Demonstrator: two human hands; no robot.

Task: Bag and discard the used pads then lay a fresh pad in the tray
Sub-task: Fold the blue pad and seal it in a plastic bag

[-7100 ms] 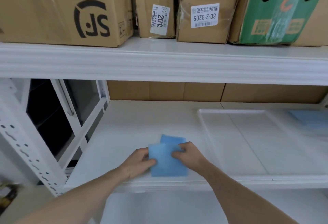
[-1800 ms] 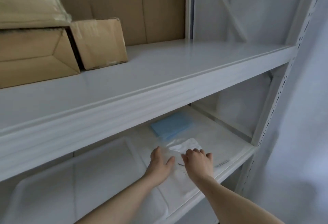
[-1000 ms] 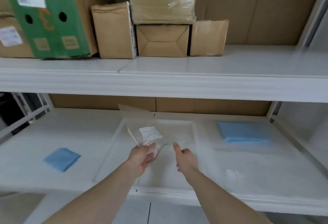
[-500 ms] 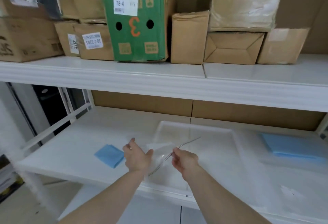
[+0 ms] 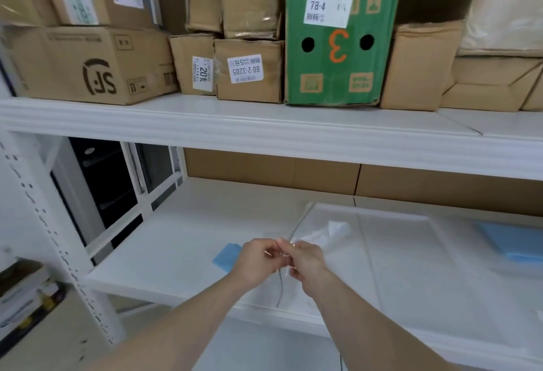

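Over the tray's (image 5: 382,223) near-left corner, the left hand (image 5: 255,263) and right hand (image 5: 305,263) both pinched a clear bag (image 5: 316,235); a blue pad (image 5: 227,257) lay left of the tray.

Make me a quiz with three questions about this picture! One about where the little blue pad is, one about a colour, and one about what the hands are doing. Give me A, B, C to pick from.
1. Where is the small blue pad?
A. On the lower shelf, left of the hands
B. On the top shelf with the boxes
C. Inside the green box

2. What colour is the box with the big 3?
A. Red
B. Green
C. Purple

3. What are the two hands doing?
A. Resting flat on the shelf
B. Lifting a cardboard box
C. Pinching a clear plastic bag between them

Answers:
1 A: the small blue pad lies on the lower shelf, just beyond the left hand.
2 B: the box with the orange 3 is green.
3 C: the left hand and right hand both pinch the clear plastic bag.
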